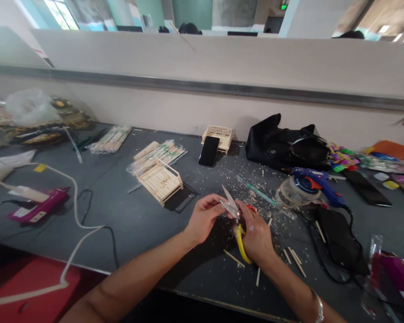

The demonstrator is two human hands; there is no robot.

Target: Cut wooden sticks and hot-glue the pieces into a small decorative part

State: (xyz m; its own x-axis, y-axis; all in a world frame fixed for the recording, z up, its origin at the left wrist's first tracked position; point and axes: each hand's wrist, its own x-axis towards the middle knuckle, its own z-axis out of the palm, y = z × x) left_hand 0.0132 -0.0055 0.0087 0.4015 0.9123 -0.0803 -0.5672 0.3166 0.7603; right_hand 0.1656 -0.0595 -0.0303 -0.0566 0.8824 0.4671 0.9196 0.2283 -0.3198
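Observation:
In my right hand (256, 231) is a pair of scissors (231, 202) with yellow and red handles, its blades parted and pointing up and to the left. The fingertips of my left hand (205, 217) are pinched together beside the blades; what they hold is too small to make out. Ahead and to the left stands a small model bed made of thin wooden sticks (160, 179). Loose wooden sticks (296, 261) and pale shavings lie on the dark table (134, 242) around my hands.
Farther back, a phone (209, 151) leans on a small stick-built bench (224, 134). A black bag (286, 143) rests against the partition. To the right are a blue glue gun (323, 184), a clear tape roll and a black pouch. A white cable (76, 202) crosses the left side.

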